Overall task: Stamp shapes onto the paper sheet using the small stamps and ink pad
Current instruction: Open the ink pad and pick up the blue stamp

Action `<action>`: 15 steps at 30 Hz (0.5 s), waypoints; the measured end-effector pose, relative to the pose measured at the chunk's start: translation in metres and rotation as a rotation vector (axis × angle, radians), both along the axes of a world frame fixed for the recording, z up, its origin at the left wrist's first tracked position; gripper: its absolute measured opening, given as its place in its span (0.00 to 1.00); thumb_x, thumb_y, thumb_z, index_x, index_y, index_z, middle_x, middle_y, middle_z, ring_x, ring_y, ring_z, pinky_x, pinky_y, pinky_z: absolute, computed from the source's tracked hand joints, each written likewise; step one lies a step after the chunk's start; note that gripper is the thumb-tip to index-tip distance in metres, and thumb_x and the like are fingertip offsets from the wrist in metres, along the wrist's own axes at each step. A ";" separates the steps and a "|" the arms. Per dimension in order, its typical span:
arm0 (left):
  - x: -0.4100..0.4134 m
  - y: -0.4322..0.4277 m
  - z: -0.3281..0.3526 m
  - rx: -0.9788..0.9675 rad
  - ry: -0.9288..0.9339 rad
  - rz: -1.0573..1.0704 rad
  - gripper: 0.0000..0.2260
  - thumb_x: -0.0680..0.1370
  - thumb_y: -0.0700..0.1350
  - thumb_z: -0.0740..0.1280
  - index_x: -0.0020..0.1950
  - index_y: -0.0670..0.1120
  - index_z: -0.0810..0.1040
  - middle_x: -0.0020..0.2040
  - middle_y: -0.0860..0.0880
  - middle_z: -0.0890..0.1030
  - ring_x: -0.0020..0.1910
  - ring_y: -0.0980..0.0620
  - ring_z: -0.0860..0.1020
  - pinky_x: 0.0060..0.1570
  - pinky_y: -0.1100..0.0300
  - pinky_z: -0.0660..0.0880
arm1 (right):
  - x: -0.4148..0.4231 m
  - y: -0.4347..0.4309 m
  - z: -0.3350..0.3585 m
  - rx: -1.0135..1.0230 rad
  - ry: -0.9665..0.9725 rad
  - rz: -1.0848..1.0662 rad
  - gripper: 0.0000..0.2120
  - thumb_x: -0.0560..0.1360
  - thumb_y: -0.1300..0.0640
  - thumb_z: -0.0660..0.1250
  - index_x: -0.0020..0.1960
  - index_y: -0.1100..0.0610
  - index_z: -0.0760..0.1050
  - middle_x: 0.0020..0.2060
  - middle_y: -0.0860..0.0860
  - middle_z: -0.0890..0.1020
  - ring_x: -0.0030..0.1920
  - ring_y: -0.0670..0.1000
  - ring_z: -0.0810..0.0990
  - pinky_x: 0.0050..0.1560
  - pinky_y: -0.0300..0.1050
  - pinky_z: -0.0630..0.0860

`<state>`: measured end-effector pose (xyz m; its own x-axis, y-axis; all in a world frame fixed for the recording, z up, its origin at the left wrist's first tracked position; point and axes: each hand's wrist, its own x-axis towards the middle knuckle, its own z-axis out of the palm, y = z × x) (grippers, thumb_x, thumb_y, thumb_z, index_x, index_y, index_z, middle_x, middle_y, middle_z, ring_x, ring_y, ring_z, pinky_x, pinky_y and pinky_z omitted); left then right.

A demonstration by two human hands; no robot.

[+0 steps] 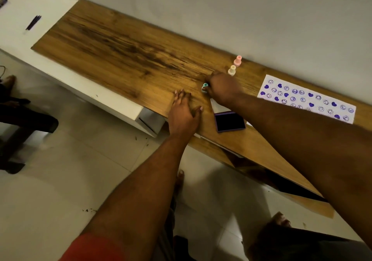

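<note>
Left hand (184, 112) is lying flat with fingers spread on the wooden tabletop (120, 49) at frame centre. Just right of it, the right hand (222, 88) is curling around a teal stamp (204, 87). The open ink pad (230, 122) is sitting below the right wrist. The stamped paper sheet (306, 97) is lying at right, its lower edge partly hidden by the right forearm. A beige stamp (231, 70) and a pink stamp (238, 60) are standing upright just above the right hand.

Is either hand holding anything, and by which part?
The right hand grips the teal stamp round its body, one end showing. The left hand holds nothing.
</note>
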<state>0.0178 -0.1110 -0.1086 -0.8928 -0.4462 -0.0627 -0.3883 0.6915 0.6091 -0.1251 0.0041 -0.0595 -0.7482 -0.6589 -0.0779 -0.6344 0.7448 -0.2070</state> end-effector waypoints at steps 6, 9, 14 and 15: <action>-0.007 0.000 -0.004 0.008 0.036 0.002 0.27 0.81 0.55 0.71 0.78 0.46 0.73 0.85 0.44 0.63 0.86 0.46 0.54 0.83 0.47 0.57 | 0.021 -0.006 -0.008 -0.055 -0.075 0.131 0.14 0.81 0.47 0.64 0.63 0.51 0.80 0.59 0.53 0.81 0.55 0.55 0.80 0.49 0.49 0.77; -0.008 0.002 -0.005 0.048 0.091 0.027 0.21 0.82 0.49 0.68 0.74 0.44 0.77 0.83 0.41 0.66 0.86 0.45 0.55 0.82 0.45 0.59 | 0.024 -0.002 -0.011 -0.091 -0.080 0.179 0.14 0.81 0.47 0.64 0.62 0.50 0.80 0.57 0.51 0.82 0.55 0.53 0.79 0.47 0.46 0.74; -0.007 0.001 -0.007 0.098 0.118 0.068 0.17 0.81 0.47 0.70 0.68 0.43 0.81 0.82 0.41 0.67 0.86 0.45 0.55 0.81 0.46 0.61 | 0.019 0.006 -0.011 -0.107 -0.100 0.204 0.16 0.80 0.43 0.65 0.60 0.51 0.80 0.54 0.50 0.82 0.52 0.52 0.80 0.48 0.49 0.78; -0.007 0.001 -0.007 0.106 0.120 0.073 0.17 0.81 0.47 0.71 0.68 0.43 0.81 0.82 0.42 0.68 0.86 0.45 0.56 0.81 0.47 0.61 | 0.018 0.007 -0.011 -0.093 -0.082 0.195 0.18 0.80 0.40 0.64 0.59 0.51 0.80 0.53 0.49 0.82 0.50 0.51 0.79 0.45 0.48 0.77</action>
